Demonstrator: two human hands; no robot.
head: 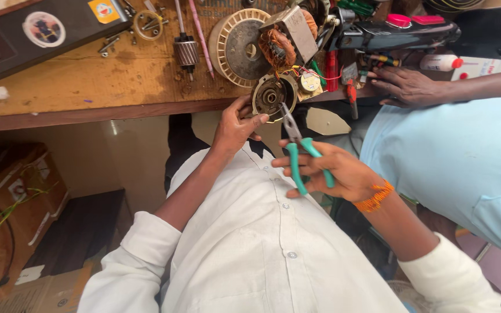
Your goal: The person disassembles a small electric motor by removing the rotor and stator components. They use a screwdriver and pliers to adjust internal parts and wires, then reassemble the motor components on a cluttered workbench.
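Green-handled pliers (297, 148) gripped in right hand (343, 174), nose touching round motor end-plate (272, 96) pinched by left hand (236, 124) fingers at worktop (76, 87) edge. Motor already stripped: coil (279, 46) and rotor (187, 53) lying beyond. End-plate work apparently unfinished.

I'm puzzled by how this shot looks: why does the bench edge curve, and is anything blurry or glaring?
Head view: a wide lens bends the bench edge and stretches the corners; the left hand, motor part and pliers in the right hand look sharp; light is soft and even, no strong glare.
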